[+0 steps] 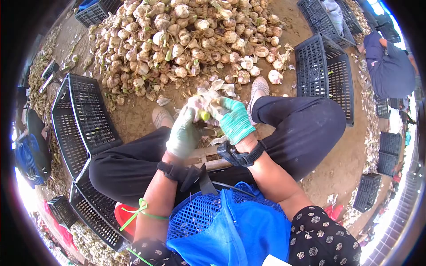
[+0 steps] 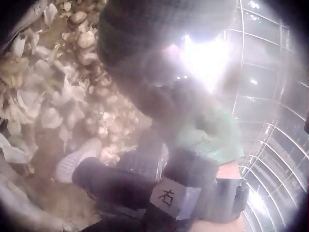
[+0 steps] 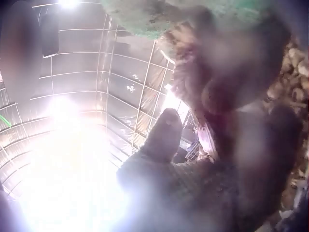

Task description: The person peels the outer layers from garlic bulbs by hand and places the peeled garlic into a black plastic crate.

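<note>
Brown ground (image 1: 135, 117), with a broad pile (image 1: 186, 48) of garlic at its far edge, about midway between the left and right sides

Near the ground's left edge, black crates (image 1: 91, 113) set close together, tilted in view; towards the right edge, past the bent knee, another black crate (image 1: 313, 66), and beyond that, near the far right corner, one more holding a pale sack (image 1: 333, 15)

At the right edge, a second person (image 1: 392, 68) in dark clothes, bent low, with small crates further down the same side

Towards the near edge, dark trousers (image 1: 301, 128) on legs spread wide, and a blue cloth (image 1: 262, 226) with mesh over the lap; black sleeves (image 1: 326, 237) with pale roses; a red tub (image 1: 125, 217), partly hidden, just beside the left arm

Between the knees, both gloved and raised — left hand (image 1: 183, 135) in a pale glove, fingers curled against the garlic; right hand (image 1: 235, 119) in a mint-green glove, fingers bent round its other side, gripping it too

Light shoes (image 1: 259, 88) in front, near the pile; black straps (image 1: 171, 172) on the wrists; a thin green ribbon (image 1: 143, 205) round the left forearm

Smallest — the garlic (image 1: 205, 98), pinkish-white, held above the ground between both hands, its outline blurred; pale skins near it
</note>
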{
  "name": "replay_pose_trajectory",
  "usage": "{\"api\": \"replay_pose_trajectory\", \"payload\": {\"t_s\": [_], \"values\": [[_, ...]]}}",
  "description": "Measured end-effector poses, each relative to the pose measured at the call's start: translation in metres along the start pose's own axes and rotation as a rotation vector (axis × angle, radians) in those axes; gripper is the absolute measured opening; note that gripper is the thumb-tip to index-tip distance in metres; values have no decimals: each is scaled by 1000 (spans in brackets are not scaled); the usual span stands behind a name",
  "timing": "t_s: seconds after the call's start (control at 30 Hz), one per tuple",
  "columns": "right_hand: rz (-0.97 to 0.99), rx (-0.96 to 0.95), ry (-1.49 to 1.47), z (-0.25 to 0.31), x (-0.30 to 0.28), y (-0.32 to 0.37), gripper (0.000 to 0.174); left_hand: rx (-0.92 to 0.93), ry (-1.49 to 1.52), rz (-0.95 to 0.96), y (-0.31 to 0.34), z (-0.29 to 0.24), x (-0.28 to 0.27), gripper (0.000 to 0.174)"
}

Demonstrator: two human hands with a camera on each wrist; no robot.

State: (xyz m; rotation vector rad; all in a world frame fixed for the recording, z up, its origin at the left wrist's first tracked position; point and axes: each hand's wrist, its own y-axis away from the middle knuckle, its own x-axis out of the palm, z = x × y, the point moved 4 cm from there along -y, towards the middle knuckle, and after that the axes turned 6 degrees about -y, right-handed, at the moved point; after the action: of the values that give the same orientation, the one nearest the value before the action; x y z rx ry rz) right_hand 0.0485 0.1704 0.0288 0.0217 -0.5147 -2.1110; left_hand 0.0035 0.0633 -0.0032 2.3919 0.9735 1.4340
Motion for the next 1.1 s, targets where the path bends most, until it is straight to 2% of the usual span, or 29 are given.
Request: {"api": "replay_pose_trajectory", "payload": {"t_s": [0.03, 0.07, 0.1, 0.17, 0.2, 0.23, 0.3, 0.37, 0.43, 0.47, 0.5, 0.57, 0.6, 0.63, 0.7, 0.83, 0.93, 0.97, 1.03, 1.07, 1.1], "values": [[64, 66, -12, -1, 3, 1, 19, 132, -90, 24, -1, -6, 0, 48], [48, -7, -19, -5, 2, 2, 20, 264, -179, 47, -1, -11, 1, 47], [50, -5, -17, -12, 0, -1, 20, 265, -177, 44, -1, -13, 1, 47], [-8, -35, -92, -14, -4, -8, 21, 120, -56, 1, 1, -13, 2, 49], [-17, -12, 191, 0, -7, -5, 25, 116, -73, 11, 3, -15, 3, 50], [-16, -12, 193, -3, -10, -7, 25, 117, -71, 11, 3, -15, 1, 50], [-19, -489, 665, 9, -6, -4, 33, 78, -155, -113, 2, -12, -8, 53], [-6, -466, 607, 8, -5, -1, 39, 55, -252, -121, 4, -11, -9, 55], [15, -420, 593, 8, -3, -3, 37, 135, -418, -7, 4, -12, -4, 56], [29, -323, 502, 0, -6, -9, 33, 132, -417, -1, 4, -10, -3, 56], [25, -322, 505, -1, -8, -10, 33, 189, -557, -35, 5, -10, -2, 58], [104, -157, 416, -9, -9, -13, 29, 307, -833, -111, 8, -12, 2, 62], [90, -139, 369, -7, -9, -11, 27, 236, -1028, -202, 10, -16, 4, 65], [90, -137, 371, -10, -10, -13, 27, 236, -1025, -202, 10, -18, 6, 65], [85, -196, 309, -13, -12, -16, 26, 407, -1395, -262, 13, -25, 12, 65], [131, -130, 197, -13, -9, -9, 24, 355, -1170, -277, 15, -27, 9, 67], [143, -180, 111, -15, -9, -8, 21, 344, -1067, -190, 17, -32, 14, 68], [134, -249, 207, -8, -10, -5, 21, 341, -1066, -192, 16, -31, 13, 68], [125, -312, 304, -2, -10, -2, 21, 271, -742, -151, 12, -25, 5, 68], [110, -257, 381, -3, -12, -2, 21, 303, -895, -159, 11, -26, 1, 68], [94, -205, 457, -5, -13, -4, 21, 301, -893, -161, 10, -25, 1, 68]]}}
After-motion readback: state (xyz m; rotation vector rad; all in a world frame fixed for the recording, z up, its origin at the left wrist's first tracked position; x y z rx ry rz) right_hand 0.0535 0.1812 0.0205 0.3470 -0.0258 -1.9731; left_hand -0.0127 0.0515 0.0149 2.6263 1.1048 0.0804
